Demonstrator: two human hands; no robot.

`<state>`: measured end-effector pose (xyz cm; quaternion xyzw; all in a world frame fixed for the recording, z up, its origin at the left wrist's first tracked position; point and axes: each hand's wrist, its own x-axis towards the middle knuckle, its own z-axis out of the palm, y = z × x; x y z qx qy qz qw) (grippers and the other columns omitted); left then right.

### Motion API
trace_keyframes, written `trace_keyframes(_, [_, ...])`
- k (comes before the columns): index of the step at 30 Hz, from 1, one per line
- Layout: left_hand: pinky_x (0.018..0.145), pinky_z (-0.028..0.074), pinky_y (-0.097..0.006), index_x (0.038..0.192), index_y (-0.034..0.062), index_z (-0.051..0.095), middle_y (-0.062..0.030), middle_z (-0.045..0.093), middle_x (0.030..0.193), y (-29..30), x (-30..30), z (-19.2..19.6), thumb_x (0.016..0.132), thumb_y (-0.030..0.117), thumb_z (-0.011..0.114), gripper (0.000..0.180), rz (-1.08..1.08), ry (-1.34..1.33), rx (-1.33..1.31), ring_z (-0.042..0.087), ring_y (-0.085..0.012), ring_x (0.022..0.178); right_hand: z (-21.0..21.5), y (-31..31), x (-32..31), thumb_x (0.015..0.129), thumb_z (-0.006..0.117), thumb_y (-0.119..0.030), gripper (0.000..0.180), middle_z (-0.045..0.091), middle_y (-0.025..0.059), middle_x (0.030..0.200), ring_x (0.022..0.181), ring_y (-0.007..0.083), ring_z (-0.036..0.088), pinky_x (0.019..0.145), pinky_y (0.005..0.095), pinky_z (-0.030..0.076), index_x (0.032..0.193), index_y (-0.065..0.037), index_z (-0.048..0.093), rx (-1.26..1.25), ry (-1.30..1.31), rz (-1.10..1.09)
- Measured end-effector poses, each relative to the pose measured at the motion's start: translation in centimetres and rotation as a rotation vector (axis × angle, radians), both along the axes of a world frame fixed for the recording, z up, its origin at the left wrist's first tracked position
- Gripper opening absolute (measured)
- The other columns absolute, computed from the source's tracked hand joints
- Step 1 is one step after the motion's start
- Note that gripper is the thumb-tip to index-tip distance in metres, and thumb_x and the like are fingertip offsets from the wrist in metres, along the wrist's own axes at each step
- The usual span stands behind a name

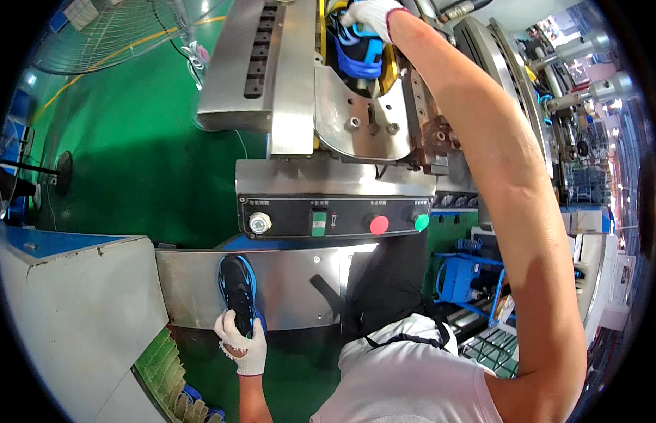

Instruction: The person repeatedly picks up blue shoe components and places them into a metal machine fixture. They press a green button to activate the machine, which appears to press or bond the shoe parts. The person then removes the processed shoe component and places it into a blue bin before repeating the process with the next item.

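Observation:
My left hand (242,343), in a white knit glove with the fingertips of some fingers bare, is closed on one end of a black shoe (237,282) with bright blue edging. That shoe lies lengthwise on a steel shelf (292,289) below the machine's control panel. At the far end of my stretched arm, my right hand (371,17), also gloved, is closed at a black and blue shoe (359,62). This second shoe sits inside the steel machine (292,84), behind a curved metal plate (363,116). My fingers partly cover its far part.
A control panel (370,217) with a red button, a green button and a green switch faces me. A white cabinet (81,296) with a blue top stands at left. A wire-caged fan (109,35) is at far left. A blue metal cart (458,278) stands at right.

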<state>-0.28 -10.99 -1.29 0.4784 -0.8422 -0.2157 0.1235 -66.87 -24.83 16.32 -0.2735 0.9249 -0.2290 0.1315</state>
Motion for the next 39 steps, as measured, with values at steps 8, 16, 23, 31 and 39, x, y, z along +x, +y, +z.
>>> trace_keyframes(8, [0.103, 0.047, -0.053, 0.135, 0.0020, 0.051, -0.0238, 0.052, 0.130, 0.6, 0.1, -0.2, 0.079, 0.011, 0.084, 0.066, 0.001, 0.019, 0.009, 0.055, -0.0450, 0.121, -3.7, 1.7, 4.1, 0.087, 0.060, -0.030, 0.043, 0.072, 0.0177, 0.131, 0.121, 0.0360, 0.070, 0.104, 0.0446, 0.055, 0.120, -0.009, 0.077, 0.042, 0.247, -0.089])
trace_keyframes(16, [0.102, 0.050, -0.051, 0.139, 0.0056, 0.047, -0.0239, 0.048, 0.134, 5.4, -4.1, 0.1, 0.086, 0.017, 0.083, 0.065, 0.317, 0.096, 0.140, 0.056, -0.0431, 0.123, 2.6, 9.2, 11.4, 0.090, 0.061, -0.056, 0.077, 0.061, 0.0278, 0.143, 0.131, 0.0422, 0.062, 0.114, 0.0483, 0.047, 0.141, 0.001, 0.061, -0.180, 0.037, 0.070])
trace_keyframes(23, [0.098, 0.052, -0.049, 0.129, 0.0078, 0.064, -0.0180, 0.058, 0.133, 6.3, -1.7, 0.9, 0.087, 0.021, 0.083, 0.048, -0.178, -0.052, -0.128, 0.060, -0.0383, 0.121, -5.1, 32.8, 27.0, 0.084, 0.083, -0.038, 0.088, 0.041, 0.0282, 0.160, 0.151, 0.0488, 0.036, 0.124, 0.0574, 0.032, 0.153, 0.002, 0.045, -0.332, 0.292, 0.563])
trace_keyframes(31, [0.088, 0.051, -0.045, 0.102, 0.0021, 0.068, -0.0180, 0.065, 0.102, 3.7, -8.7, 5.7, 0.095, 0.009, 0.069, 0.010, -0.459, 0.104, -0.084, 0.064, -0.0354, 0.096, -10.8, 40.1, 26.5, 0.084, 0.076, -0.043, 0.092, 0.035, 0.0341, 0.162, 0.153, 0.0514, 0.028, 0.129, 0.0562, 0.018, 0.154, 0.006, 0.042, -0.272, 0.130, 0.397])
trace_keyframes(39, [0.087, 0.051, -0.043, 0.100, -0.0012, 0.068, -0.0170, 0.064, 0.099, 18.0, -23.7, 14.5, 0.095, 0.005, 0.066, 0.008, -0.871, 0.368, 0.019, 0.063, -0.0325, 0.094, -7.1, 57.4, 36.1, 0.073, 0.087, -0.050, 0.123, 0.029, 0.0281, 0.168, 0.155, 0.0448, 0.031, 0.125, 0.0513, 0.029, 0.165, -0.001, 0.023, -0.397, -0.484, 0.456])
